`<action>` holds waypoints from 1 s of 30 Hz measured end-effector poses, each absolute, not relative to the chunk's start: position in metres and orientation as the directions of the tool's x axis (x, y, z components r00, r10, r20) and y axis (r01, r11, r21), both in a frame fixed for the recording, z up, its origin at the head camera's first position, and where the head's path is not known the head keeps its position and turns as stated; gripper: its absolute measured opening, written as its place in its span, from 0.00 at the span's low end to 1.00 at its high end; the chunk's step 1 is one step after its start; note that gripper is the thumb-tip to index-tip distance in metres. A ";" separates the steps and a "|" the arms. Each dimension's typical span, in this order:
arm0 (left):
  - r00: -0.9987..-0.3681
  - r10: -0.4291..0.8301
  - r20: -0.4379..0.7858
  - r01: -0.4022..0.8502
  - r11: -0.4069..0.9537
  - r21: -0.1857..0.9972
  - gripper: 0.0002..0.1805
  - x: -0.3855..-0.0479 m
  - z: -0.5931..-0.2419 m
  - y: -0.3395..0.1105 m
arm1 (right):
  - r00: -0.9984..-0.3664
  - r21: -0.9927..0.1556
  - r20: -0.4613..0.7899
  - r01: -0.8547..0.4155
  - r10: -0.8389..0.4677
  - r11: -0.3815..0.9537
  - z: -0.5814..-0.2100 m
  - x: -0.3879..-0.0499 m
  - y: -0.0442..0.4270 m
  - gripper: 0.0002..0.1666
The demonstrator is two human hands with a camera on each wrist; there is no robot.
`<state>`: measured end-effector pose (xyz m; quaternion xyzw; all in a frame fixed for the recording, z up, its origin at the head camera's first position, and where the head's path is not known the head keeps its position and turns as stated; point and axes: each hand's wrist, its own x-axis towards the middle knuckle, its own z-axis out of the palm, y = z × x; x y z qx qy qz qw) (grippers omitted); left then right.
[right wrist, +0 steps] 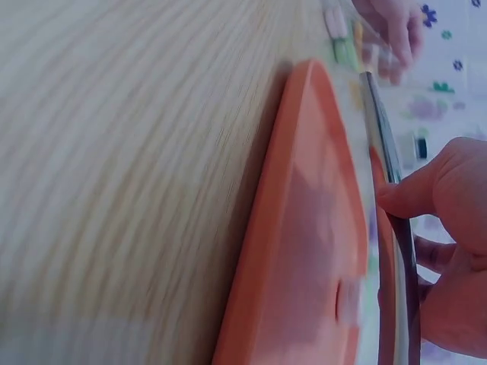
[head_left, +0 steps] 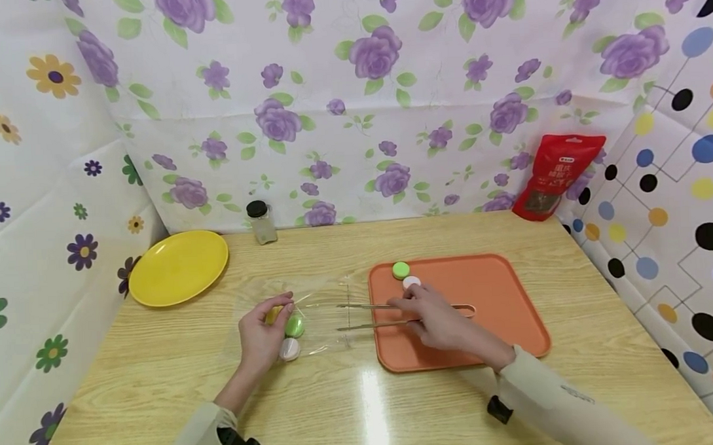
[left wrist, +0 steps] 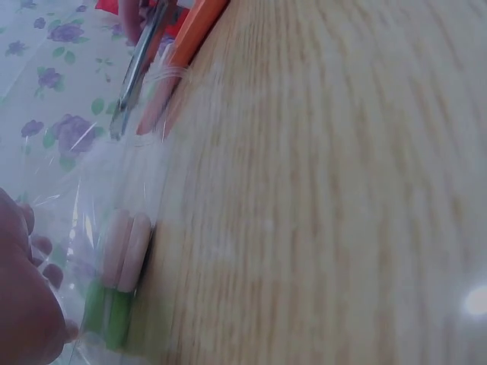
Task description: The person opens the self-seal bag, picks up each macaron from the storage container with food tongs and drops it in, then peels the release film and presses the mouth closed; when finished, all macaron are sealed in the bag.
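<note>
A clear plastic bag [head_left: 327,315] lies flat on the table, with a green macaron [head_left: 294,326], a pale pink macaron [head_left: 289,349] and something yellow [head_left: 272,315] in it. The left hand [head_left: 262,334] pinches the bag's upper film between thumb and fingers. Metal tongs [head_left: 383,324] are held by the right hand [head_left: 439,316] over the orange tray [head_left: 513,315]; their tips are apart at the bag's right end, with nothing between them. On the tray's upper left are a green macaron [head_left: 401,270] and a white one [head_left: 411,282], the latter just beyond the right hand's fingers.
A yellow plate [head_left: 178,268] sits at the back left. Near the back wall stands a small jar with a black lid [head_left: 262,222]. A red pouch [head_left: 558,176] leans in the back right corner. Patterned cloth covers the walls behind and on both sides.
</note>
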<state>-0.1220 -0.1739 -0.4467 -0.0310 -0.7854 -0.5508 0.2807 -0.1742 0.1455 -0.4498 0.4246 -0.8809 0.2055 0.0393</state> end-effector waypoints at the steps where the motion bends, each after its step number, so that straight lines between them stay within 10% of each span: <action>1: -0.840 -0.262 0.475 0.356 0.394 0.847 0.04 -0.122 -0.447 -0.174 | -0.647 -0.337 0.245 -0.755 -0.722 0.562 -0.450 -0.173 0.153 0.30; 30: -0.835 -0.255 0.488 0.370 0.397 0.840 0.03 -0.123 -0.448 -0.176 | -0.789 -0.330 0.268 -0.615 -0.553 0.716 -0.456 -0.185 0.263 0.32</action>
